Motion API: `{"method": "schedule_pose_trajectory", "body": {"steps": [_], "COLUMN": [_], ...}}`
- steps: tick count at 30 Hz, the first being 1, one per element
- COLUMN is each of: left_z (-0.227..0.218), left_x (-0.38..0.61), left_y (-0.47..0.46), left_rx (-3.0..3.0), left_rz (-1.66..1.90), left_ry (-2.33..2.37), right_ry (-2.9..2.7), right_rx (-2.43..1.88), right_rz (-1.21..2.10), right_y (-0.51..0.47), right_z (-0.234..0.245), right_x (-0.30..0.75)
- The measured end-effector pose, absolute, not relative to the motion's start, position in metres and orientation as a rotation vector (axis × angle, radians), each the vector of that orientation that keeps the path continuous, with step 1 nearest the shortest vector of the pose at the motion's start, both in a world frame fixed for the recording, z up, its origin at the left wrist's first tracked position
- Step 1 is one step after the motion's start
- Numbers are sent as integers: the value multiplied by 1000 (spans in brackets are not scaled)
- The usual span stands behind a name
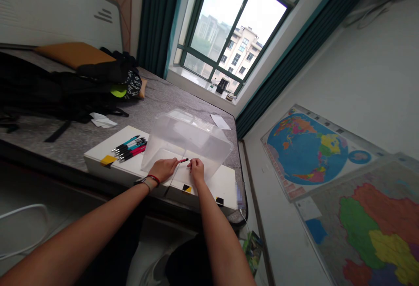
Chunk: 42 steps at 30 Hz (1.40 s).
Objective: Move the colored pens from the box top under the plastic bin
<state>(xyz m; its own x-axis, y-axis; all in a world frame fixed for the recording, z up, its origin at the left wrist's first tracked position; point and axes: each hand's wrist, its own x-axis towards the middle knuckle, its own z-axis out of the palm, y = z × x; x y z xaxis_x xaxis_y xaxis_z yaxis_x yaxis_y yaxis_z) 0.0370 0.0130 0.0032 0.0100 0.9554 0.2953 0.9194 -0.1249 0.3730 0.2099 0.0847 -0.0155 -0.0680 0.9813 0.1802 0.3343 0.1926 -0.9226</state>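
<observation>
My left hand is closed around a red pen whose dark end points right. My right hand is just beyond that end, its fingers pinched together. Whatever lies between those fingertips is too small to make out. Both hands are in front of a clear plastic bin that lies tipped on its side with its opening toward me. Left of the bin, several pens in red, teal and black lie in a bunch on a white box.
White boxes with yellow and black tape rest along the edge of a grey mattress. Black bags and a crumpled tissue are at left. A sheet of paper lies behind the bin. The wall with maps stands at right.
</observation>
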Motion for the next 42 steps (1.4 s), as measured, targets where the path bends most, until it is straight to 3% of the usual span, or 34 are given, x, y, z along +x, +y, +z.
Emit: {"method": "schedule_pose_trajectory", "body": {"steps": [4, 11, 19, 42], "left_z": [2, 3, 4, 8], "left_x": [37, 36, 36, 35], "left_y": [14, 13, 12, 11], "left_rx": [2181, 2209, 2170, 2150], "left_rz": [739, 734, 768, 763], "left_ry": [2037, 2052, 2032, 2034], "right_ry": [-1464, -1620, -1757, -1663], "right_rx": [-1318, -1411, -1504, -1483], "right_rz": [970, 488, 325, 351], "right_y": [84, 77, 71, 73], "right_z": [-16, -15, -15, -14], "right_x": [209, 208, 202, 203]}}
